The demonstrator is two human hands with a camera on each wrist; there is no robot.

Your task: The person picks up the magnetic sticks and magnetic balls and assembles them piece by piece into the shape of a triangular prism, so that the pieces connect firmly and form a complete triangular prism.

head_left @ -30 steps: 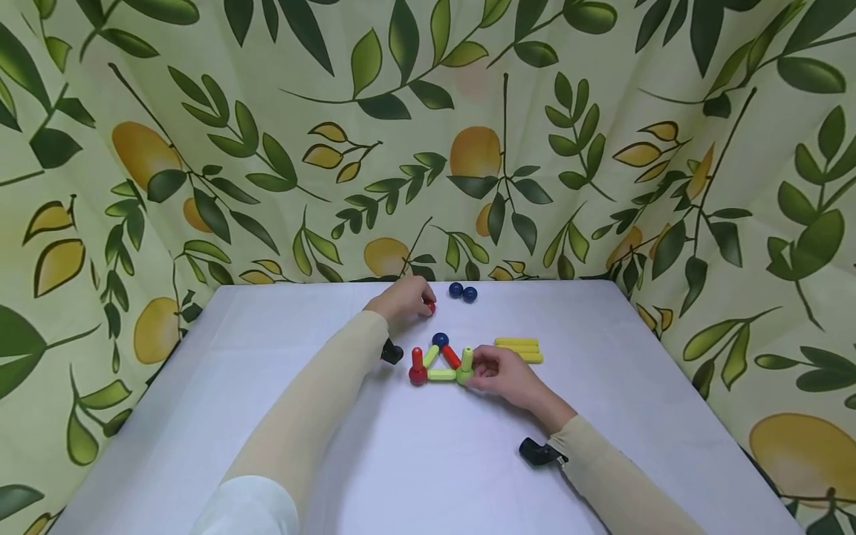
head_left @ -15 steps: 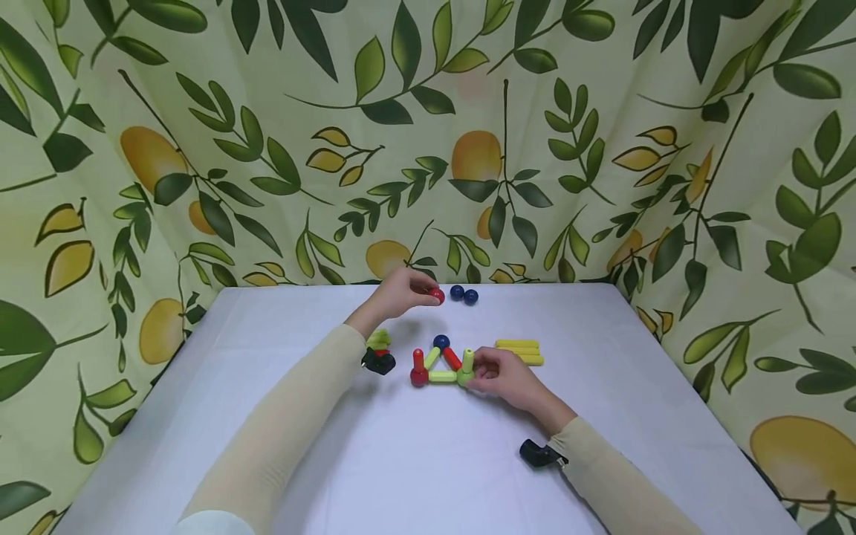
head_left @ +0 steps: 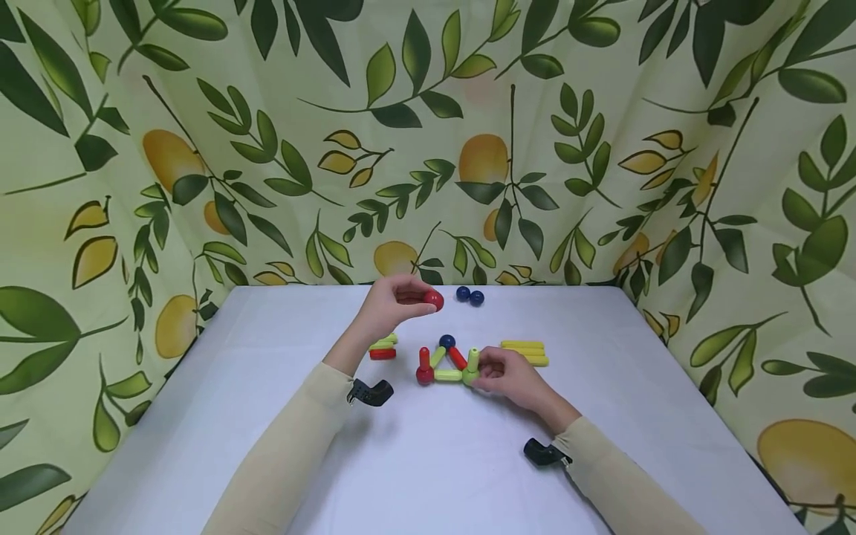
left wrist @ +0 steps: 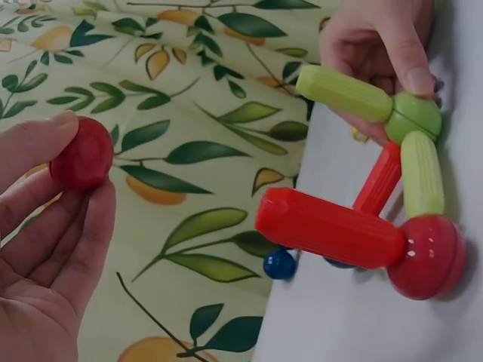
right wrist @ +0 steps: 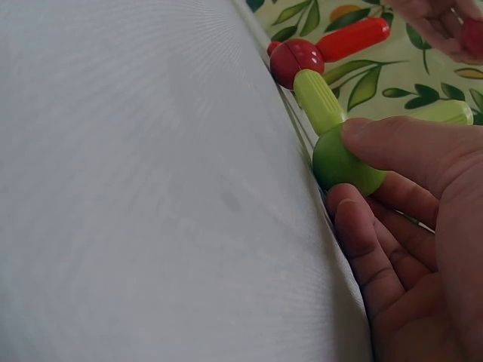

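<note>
My left hand [head_left: 391, 305] pinches a red ball [head_left: 434, 300] between thumb and fingertips, up off the table; the left wrist view shows the ball [left wrist: 83, 154] plainly. On the table lies a triangle of rods joined by a red ball [head_left: 424, 375], a green ball [right wrist: 343, 162] and a blue ball [head_left: 446, 341]. A red rod [left wrist: 328, 230] stands up from the red corner, and a light green rod [head_left: 473, 360] from the green one. At that green corner ball, my right hand [head_left: 511, 375] grips with thumb and fingers.
Two blue balls [head_left: 470, 296] lie near the table's back edge. Yellow rods [head_left: 524, 353] are lined up right of the triangle. Light green and red rods [head_left: 383, 354] lie to its left, partly behind the left wrist. A leaf-patterned curtain [head_left: 428, 148] surrounds the table.
My left hand has lifted the red ball off the back of the table and drawn slightly nearer, uncovering the rods at the left. The right hand keeps its grip on the green ball.
</note>
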